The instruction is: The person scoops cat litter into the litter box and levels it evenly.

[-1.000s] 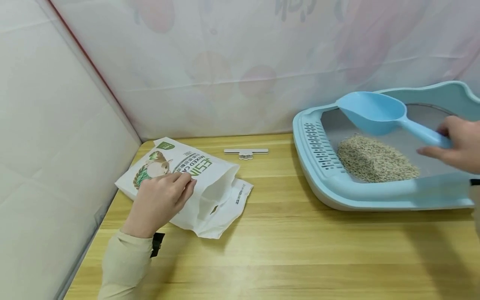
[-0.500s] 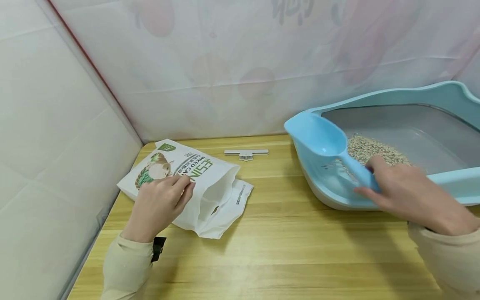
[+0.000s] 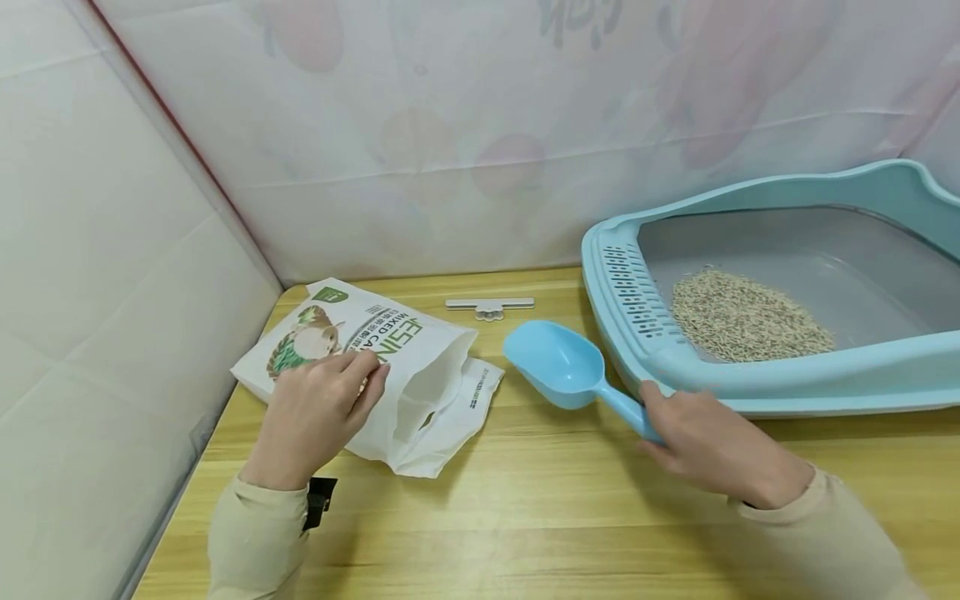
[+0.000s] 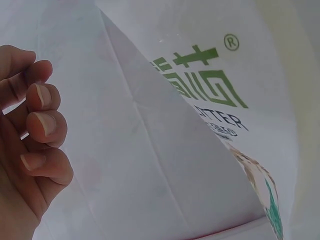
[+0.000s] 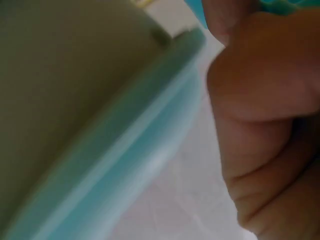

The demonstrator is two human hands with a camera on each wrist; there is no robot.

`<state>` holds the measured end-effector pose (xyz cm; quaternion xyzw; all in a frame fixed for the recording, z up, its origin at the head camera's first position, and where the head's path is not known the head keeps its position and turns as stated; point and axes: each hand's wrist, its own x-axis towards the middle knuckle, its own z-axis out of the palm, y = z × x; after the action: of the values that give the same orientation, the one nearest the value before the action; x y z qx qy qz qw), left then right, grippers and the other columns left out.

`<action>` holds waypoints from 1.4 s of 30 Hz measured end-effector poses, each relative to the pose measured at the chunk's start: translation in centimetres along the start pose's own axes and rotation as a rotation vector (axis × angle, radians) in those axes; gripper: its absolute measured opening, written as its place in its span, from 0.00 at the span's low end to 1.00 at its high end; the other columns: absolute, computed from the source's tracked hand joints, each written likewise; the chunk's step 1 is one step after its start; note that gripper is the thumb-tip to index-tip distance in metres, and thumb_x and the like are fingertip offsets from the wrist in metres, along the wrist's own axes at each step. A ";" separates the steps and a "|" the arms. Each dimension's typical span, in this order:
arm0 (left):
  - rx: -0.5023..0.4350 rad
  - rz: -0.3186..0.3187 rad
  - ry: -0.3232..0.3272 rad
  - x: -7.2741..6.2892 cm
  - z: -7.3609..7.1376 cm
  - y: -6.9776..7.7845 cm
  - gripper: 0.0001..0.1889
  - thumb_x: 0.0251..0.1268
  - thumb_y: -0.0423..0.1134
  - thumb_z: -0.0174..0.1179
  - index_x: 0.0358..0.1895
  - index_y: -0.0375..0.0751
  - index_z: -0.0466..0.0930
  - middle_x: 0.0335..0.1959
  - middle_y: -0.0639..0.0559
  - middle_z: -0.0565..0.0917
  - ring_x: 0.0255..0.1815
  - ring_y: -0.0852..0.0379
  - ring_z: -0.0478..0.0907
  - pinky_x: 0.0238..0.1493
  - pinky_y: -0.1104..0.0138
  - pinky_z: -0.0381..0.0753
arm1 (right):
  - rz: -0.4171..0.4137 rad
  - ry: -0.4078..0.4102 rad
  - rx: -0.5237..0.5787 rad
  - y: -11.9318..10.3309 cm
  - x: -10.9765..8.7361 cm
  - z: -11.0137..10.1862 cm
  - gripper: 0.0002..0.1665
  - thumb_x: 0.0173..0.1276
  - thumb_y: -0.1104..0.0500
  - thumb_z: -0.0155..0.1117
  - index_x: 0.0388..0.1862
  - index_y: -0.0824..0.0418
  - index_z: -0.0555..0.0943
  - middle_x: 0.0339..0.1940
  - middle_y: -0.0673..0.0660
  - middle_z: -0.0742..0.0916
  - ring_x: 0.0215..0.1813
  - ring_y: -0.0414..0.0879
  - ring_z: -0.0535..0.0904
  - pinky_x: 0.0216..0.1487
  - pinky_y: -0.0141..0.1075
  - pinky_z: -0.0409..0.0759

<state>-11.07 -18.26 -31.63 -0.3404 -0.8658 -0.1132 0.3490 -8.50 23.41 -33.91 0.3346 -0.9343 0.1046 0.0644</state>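
A light-blue scoop (image 3: 558, 362) with no litter visible in its bowl is gripped at its handle by my right hand (image 3: 712, 446). The scoop is over the table between the bag and the litter box (image 3: 637, 367). In the right wrist view, curled fingers (image 5: 265, 80) appear beside the box's blurred blue rim. A white cat litter bag (image 3: 442, 333) lies on its side, its mouth gaping toward the right. My left hand (image 3: 318, 412) is at the bag's near side; the left wrist view shows its fingers (image 4: 47, 125) loosely curled, with nothing between them.
A pile of pellet litter (image 3: 750, 317) lies in the box's grey-floored interior. A white sealing clip (image 3: 490, 307) rests on the wooden table (image 3: 517, 517) behind the bag. Cloth-like walls (image 3: 450, 125) stand at the back and left.
My right hand has carried the scoop leftward and nearer, from above the litter box, across its slotted rim, to over the table. My left hand and the bag have barely moved.
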 end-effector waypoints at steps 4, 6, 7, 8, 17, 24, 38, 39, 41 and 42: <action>-0.012 -0.009 -0.016 -0.2 0.2 0.0 0.19 0.79 0.43 0.41 0.26 0.42 0.71 0.13 0.60 0.62 0.12 0.61 0.60 0.13 0.69 0.53 | 0.041 -0.052 0.034 -0.2 0.2 0.9 0.29 0.55 0.61 0.81 0.37 0.62 0.64 0.18 0.45 0.64 0.20 0.37 0.59 0.21 0.31 0.63; -0.009 -0.015 -0.021 -0.3 0.3 -0.2 0.19 0.79 0.42 0.42 0.26 0.42 0.71 0.13 0.59 0.62 0.12 0.61 0.60 0.13 0.69 0.54 | 0.072 -0.071 0.045 -0.2 0.2 1.2 0.29 0.56 0.60 0.80 0.36 0.62 0.64 0.17 0.46 0.65 0.20 0.37 0.59 0.21 0.32 0.63; -0.007 -0.019 -0.021 -0.4 0.4 -0.2 0.18 0.78 0.42 0.43 0.25 0.42 0.71 0.13 0.59 0.62 0.12 0.61 0.60 0.13 0.69 0.54 | 0.089 -0.083 0.054 -0.2 0.3 1.4 0.29 0.57 0.60 0.80 0.36 0.62 0.64 0.18 0.47 0.65 0.20 0.38 0.60 0.21 0.32 0.64; -0.006 -0.023 -0.020 -0.4 0.4 -0.3 0.18 0.78 0.41 0.44 0.25 0.42 0.71 0.13 0.58 0.63 0.12 0.60 0.61 0.13 0.69 0.55 | 0.107 -0.097 0.065 -0.2 0.3 1.5 0.28 0.57 0.60 0.80 0.36 0.62 0.64 0.17 0.47 0.65 0.20 0.38 0.60 0.21 0.32 0.64; -0.006 -0.021 -0.018 -0.7 0.9 -0.7 0.16 0.75 0.40 0.46 0.25 0.42 0.71 0.13 0.58 0.63 0.11 0.59 0.61 0.13 0.68 0.55 | 0.198 -0.157 0.134 -0.7 0.4 3.0 0.26 0.64 0.58 0.74 0.33 0.63 0.62 0.16 0.49 0.67 0.15 0.38 0.61 0.17 0.33 0.64; 0.005 -0.002 -0.027 -0.8 1.2 -0.7 0.21 0.80 0.44 0.38 0.25 0.43 0.71 0.12 0.59 0.61 0.11 0.60 0.61 0.13 0.68 0.53 | 0.131 -0.169 0.141 -0.4 0.4 3.6 0.20 0.66 0.62 0.72 0.32 0.62 0.66 0.17 0.48 0.67 0.14 0.36 0.62 0.17 0.31 0.64; 0.009 0.024 0.022 -1.4 1.1 -0.2 0.21 0.81 0.42 0.40 0.29 0.38 0.76 0.21 0.49 0.79 0.18 0.52 0.76 0.14 0.60 0.73 | 0.106 -0.168 0.092 -1.3 2.4 -1.0 0.18 0.72 0.54 0.67 0.31 0.57 0.67 0.16 0.47 0.66 0.17 0.37 0.60 0.19 0.33 0.62; 0.010 0.032 0.035 -1.4 1.0 -0.1 0.20 0.80 0.42 0.41 0.28 0.38 0.76 0.23 0.49 0.80 0.20 0.51 0.78 0.16 0.59 0.75 | 0.101 -0.146 0.068 -1.4 2.8 -1.6 0.18 0.71 0.54 0.67 0.31 0.56 0.67 0.16 0.46 0.66 0.17 0.38 0.60 0.19 0.33 0.61; 0.014 0.049 0.053 -1.5 0.9 0.0 0.19 0.80 0.40 0.43 0.28 0.38 0.75 0.23 0.49 0.79 0.22 0.50 0.78 0.17 0.58 0.77 | 0.085 -0.092 0.026 -1.4 3.7 -2.6 0.17 0.71 0.53 0.68 0.31 0.56 0.68 0.15 0.46 0.65 0.16 0.38 0.60 0.18 0.34 0.60; 0.012 0.060 0.061 -1.6 0.8 0.0 0.19 0.79 0.40 0.43 0.28 0.38 0.75 0.23 0.49 0.78 0.22 0.50 0.77 0.18 0.58 0.77 | 0.074 -0.057 0.005 -1.5 4.1 -2.9 0.17 0.70 0.54 0.69 0.32 0.56 0.69 0.15 0.46 0.65 0.16 0.38 0.60 0.17 0.34 0.60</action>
<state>-10.67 -18.69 -33.32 -0.3606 -0.8447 -0.1079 0.3805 -10.56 20.50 -30.05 0.3030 -0.9472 0.0995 0.0330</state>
